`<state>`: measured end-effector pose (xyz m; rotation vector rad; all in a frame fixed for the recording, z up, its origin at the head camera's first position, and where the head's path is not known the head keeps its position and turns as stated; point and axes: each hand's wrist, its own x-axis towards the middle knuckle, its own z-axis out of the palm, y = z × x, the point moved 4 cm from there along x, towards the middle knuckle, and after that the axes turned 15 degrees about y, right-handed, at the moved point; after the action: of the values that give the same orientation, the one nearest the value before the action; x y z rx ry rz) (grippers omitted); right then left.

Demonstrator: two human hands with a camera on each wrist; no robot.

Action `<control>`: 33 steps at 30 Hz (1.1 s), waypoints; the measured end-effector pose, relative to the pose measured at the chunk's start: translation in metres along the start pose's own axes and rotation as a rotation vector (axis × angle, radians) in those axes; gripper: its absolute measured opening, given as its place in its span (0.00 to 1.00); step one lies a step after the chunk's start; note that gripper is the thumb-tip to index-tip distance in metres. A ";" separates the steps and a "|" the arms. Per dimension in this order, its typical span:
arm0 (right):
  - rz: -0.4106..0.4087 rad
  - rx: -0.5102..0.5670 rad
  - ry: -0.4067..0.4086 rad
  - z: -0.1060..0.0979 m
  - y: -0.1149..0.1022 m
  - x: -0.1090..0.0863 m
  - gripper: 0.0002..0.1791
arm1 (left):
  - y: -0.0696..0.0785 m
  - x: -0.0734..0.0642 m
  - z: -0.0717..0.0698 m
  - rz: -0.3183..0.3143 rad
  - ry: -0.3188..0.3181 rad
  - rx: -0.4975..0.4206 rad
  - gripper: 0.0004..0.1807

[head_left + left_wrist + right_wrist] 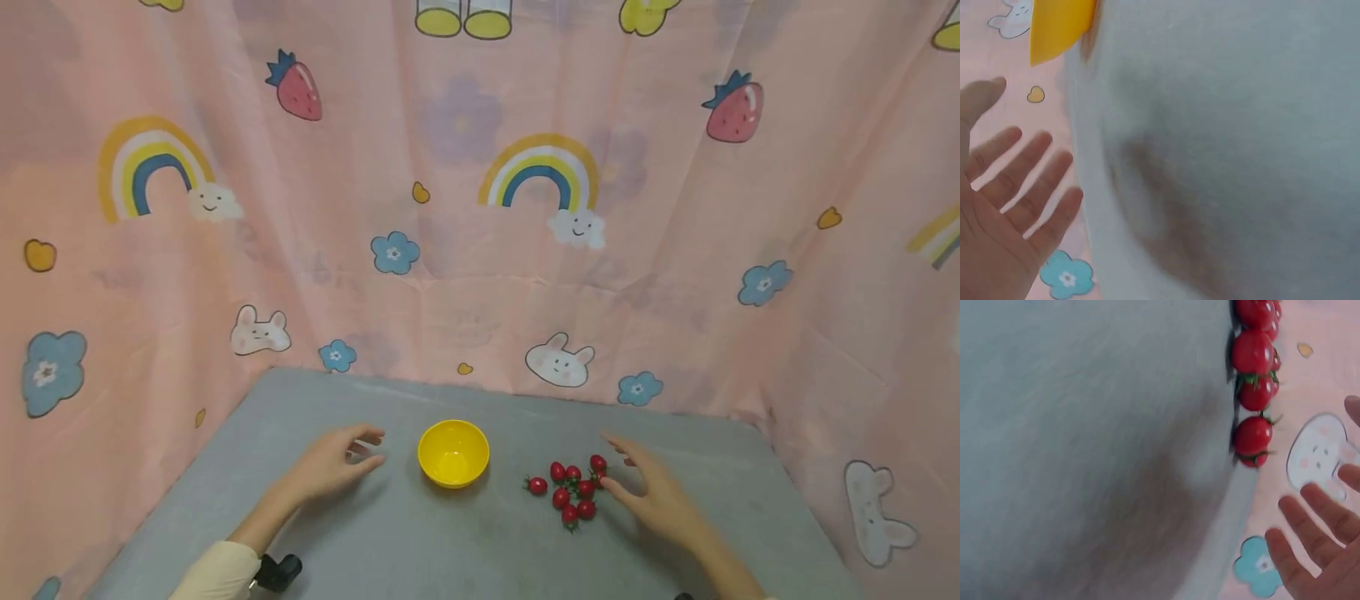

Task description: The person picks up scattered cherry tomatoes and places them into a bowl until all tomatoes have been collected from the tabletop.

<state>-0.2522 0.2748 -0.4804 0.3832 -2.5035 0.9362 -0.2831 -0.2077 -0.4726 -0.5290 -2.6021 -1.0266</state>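
Two hands: left hand (pixel 337 458) and right hand (pixel 654 497), each grip loosely spread, holding nothing.
Round yellow glossy bowl (pixel 453 454): on the grey table (pixel 412 550), between the hands.
Small round red tomatoes (pixel 585 489): beside the right hand; an accidental brush could roll them apart.
Hand-to-tomato gap: visible in right wrist view, hidden in head view.

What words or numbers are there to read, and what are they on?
There are none: no word, label, brand or number that I can read.
The yellow bowl and red tomatoes show no lettering.
The pink cloth shows only drawings, such as rainbows and bunnies.
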 end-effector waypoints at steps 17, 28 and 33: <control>0.238 0.228 -0.065 -0.030 0.055 -0.026 0.33 | -0.010 -0.019 0.000 -0.124 -0.069 -0.356 0.34; 0.187 0.247 -0.112 -0.017 0.056 -0.006 0.35 | 0.010 0.003 0.035 -0.077 -0.078 -0.338 0.47; 0.165 0.256 -0.131 -0.010 0.056 0.004 0.35 | 0.018 0.008 0.047 -0.077 -0.097 -0.326 0.48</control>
<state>-0.2747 0.3223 -0.5025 0.3290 -2.5691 1.3443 -0.2889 -0.1606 -0.4916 -0.5687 -2.5667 -1.4998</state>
